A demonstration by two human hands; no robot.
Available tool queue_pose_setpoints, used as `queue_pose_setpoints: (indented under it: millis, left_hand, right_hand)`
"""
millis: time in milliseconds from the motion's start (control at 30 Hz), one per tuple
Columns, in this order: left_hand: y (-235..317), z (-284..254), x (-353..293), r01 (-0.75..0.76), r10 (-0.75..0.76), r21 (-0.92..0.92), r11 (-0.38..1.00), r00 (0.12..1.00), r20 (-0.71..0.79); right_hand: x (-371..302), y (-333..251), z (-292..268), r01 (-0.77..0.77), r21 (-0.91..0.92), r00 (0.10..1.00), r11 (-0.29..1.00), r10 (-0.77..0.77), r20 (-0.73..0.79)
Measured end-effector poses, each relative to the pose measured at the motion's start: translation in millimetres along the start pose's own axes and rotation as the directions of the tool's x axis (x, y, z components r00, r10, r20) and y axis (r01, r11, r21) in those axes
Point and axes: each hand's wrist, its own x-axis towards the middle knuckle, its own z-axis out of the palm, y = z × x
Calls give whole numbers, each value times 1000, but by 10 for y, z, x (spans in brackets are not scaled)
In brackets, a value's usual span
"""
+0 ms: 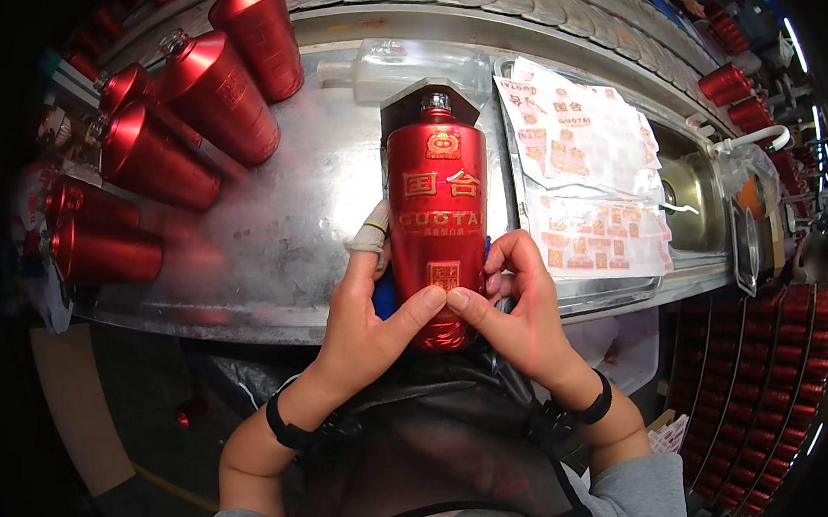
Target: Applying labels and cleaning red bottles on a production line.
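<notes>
A red bottle [438, 199] with gold lettering lies in front of me, its dark neck pointing away. It rests in a dark angular holder [404, 106] at the table's near middle. My left hand [361, 307] grips the lower left side, and my right hand [530, 310] grips the lower right. Both thumbs press side by side on a small square gold-red label near the bottle's base. A pale wrap [369, 234] covers a left fingertip. Fingers under the bottle are partly hidden. To its right lie white sticker sheets [612, 156] with red and gold labels.
Several red bottles [222, 98] stand on the metal table [315, 208] at the left. A clear plastic box [422, 69] sits behind the holder, before a slatted conveyor [499, 2]. A sink [694, 192] with a white faucet is at the right, above racks of red bottles [750, 393].
</notes>
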Motion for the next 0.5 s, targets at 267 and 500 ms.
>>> queue_pose_setpoints:
  millis: [267,500]
  left_hand:
    - [-5,20,3,22,-22,-14,1000,999,29]
    - [-91,-169,-84,200,-198,-282,938,980,36]
  right_hand:
    - [22,64,-60,-94,167,995,981,89,37]
    - [-29,28,-171,-215,302,975,929,188,116]
